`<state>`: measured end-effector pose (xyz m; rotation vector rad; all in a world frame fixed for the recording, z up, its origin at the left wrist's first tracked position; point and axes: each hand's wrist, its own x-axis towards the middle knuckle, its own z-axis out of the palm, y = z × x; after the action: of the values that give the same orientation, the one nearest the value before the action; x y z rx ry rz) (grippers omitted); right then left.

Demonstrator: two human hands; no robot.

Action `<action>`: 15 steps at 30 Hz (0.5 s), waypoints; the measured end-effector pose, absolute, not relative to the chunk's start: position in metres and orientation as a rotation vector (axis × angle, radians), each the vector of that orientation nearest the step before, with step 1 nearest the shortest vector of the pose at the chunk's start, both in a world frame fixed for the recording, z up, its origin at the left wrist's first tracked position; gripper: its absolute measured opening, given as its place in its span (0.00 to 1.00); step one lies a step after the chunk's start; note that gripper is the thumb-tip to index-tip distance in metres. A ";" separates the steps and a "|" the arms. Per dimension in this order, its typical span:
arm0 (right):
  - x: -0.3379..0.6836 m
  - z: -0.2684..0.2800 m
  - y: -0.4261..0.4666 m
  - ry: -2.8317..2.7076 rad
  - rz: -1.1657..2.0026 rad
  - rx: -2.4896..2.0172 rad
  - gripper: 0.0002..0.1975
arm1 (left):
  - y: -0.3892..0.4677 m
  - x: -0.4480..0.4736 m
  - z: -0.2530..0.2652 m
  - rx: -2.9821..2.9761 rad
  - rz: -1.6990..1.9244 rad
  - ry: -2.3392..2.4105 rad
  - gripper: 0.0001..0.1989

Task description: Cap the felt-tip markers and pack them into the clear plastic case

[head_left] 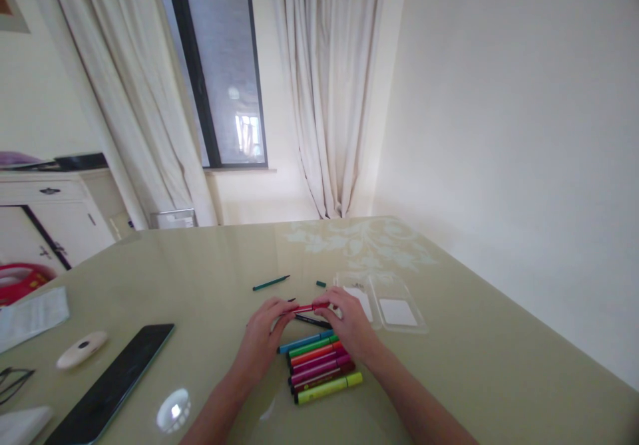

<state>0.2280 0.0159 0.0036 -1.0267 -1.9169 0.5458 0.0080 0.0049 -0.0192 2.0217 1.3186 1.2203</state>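
Note:
Between my two hands, a slim red marker (305, 308) is held level above the table. The fingers of my left hand (261, 334) pinch its left end, while my right hand (351, 320) grips the right end, where the cap sits. Just below it lies a black marker (313, 321), partly behind my fingers. A row of several capped markers, from a blue one (304, 342) to a yellow-green one (328, 388), lies near my wrists. Beyond my hands are an uncapped dark green marker (271, 283) and a loose green cap (321, 284).
An opened clear plastic case (418, 322) with white cards lies right of my right hand. On the left are a black tablet or phone (112, 382), a white oval object (82, 350), glasses (14, 384) and a pale packet (34, 317). A wall borders the table's right edge.

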 end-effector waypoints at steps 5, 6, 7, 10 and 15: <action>0.231 0.004 0.019 -1.847 0.653 -1.004 0.07 | -0.002 0.014 -0.013 2.006 1.186 1.333 0.14; 0.231 0.003 0.020 -1.851 0.664 -1.020 0.07 | -0.002 0.016 -0.013 2.014 1.155 1.338 0.14; 0.231 0.002 0.021 -1.866 0.674 -1.041 0.07 | -0.001 0.018 -0.014 2.028 1.110 1.342 0.14; 0.231 -0.001 0.022 -1.953 0.655 -1.119 0.06 | 0.005 0.015 -0.020 2.062 1.031 1.394 0.14; 0.228 -0.008 0.020 -2.148 0.408 -1.242 0.05 | 0.020 -0.020 -0.034 2.118 1.044 1.760 0.16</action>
<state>0.2280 0.0198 -0.0077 -1.2423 -2.1483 0.4077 -0.0197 0.0195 -0.0335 2.1179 1.7599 1.0438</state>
